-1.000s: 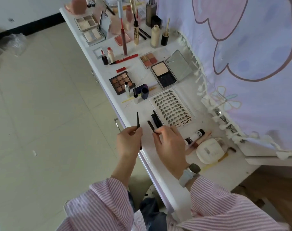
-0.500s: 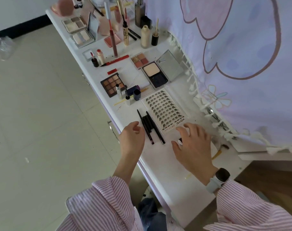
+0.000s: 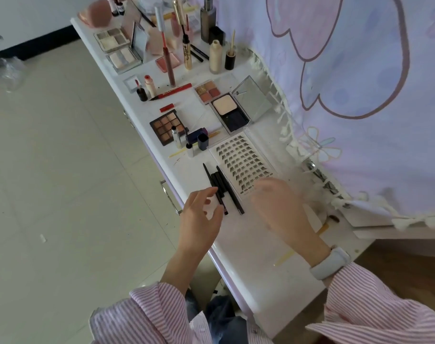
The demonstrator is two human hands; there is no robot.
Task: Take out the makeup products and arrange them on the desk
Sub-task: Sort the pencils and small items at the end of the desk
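Head view, left hand [image 3: 201, 217] hovering with fingers relaxed beside black pencils [image 3: 222, 188], right hand [image 3: 278, 209] blurring, its grip unclear, over white desk [image 3: 248, 256]

Counting, outward from the lash tray [image 3: 241, 165]: one such tray. Lying just left of it, four slim black pencils [image 3: 221, 187]. Sitting beyond it, one open powder compact [image 3: 230, 112], one nine-pan brown palette [image 3: 168, 126], one four-pan blush palette [image 3: 207, 91]. Lying farther beyond, two pale palettes [image 3: 117, 48] and one red pen [image 3: 173, 91]. Hovering near its close end, two hands [image 3: 201, 217], one wearing a watch [image 3: 329, 265].
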